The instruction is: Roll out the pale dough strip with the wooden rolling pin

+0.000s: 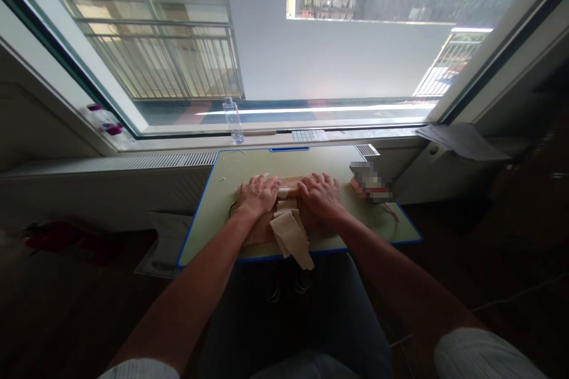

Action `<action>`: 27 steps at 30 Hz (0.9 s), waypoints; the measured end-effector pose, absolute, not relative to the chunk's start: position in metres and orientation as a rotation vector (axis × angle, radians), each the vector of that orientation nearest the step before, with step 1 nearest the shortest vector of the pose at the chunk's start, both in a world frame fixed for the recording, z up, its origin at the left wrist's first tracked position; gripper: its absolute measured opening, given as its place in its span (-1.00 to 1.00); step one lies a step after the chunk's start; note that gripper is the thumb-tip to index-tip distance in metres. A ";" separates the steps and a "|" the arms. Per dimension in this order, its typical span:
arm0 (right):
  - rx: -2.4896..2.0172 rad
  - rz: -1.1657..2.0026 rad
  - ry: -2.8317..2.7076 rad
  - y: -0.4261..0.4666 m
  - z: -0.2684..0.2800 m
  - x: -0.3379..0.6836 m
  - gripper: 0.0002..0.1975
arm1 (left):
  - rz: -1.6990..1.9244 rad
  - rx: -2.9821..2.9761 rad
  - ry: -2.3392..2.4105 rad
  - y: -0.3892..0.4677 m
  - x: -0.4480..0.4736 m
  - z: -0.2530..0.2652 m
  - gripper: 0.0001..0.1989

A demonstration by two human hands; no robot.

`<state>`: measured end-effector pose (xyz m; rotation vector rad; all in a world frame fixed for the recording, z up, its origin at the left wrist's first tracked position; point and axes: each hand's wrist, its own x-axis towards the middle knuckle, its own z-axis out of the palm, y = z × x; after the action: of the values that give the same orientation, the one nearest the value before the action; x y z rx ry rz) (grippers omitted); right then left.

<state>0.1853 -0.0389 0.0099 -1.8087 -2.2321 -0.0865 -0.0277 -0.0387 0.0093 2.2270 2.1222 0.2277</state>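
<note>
My left hand and my right hand press down side by side on a wooden rolling pin, fingers bent forward over it. The palms hide most of the pin; only a short stretch shows between them. From it a pale sheet of dough runs toward me in loose folds, and its end hangs over the table's front edge. Beneath lies a brown wooden board, largely covered by my hands and forearms.
The small green table has a blue rim. On its right lies a blurred-out item with a reddish part. A clear bottle stands on the windowsill behind, and papers lie to the right. Light crumbs dot the table's back left.
</note>
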 end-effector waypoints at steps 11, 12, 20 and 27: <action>-1.801 -0.095 -2.267 0.010 0.006 0.183 -0.52 | 0.179 2.129 2.088 0.025 -0.025 0.014 -0.41; -1.806 -0.080 -2.271 0.018 0.007 0.183 -0.52 | 0.169 2.109 2.072 0.034 -0.026 0.014 -0.38; -1.817 0.063 -2.329 0.053 0.008 0.181 -0.53 | 0.175 2.096 2.039 0.068 -0.028 0.015 -0.30; -1.742 -0.047 -2.324 0.006 0.005 0.183 -0.48 | 0.286 2.166 2.026 0.019 -0.026 0.014 -0.40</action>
<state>0.1831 0.0061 0.0052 -1.7425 -2.3245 -0.0468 -0.0264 0.0187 0.0142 2.1656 2.0264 0.2864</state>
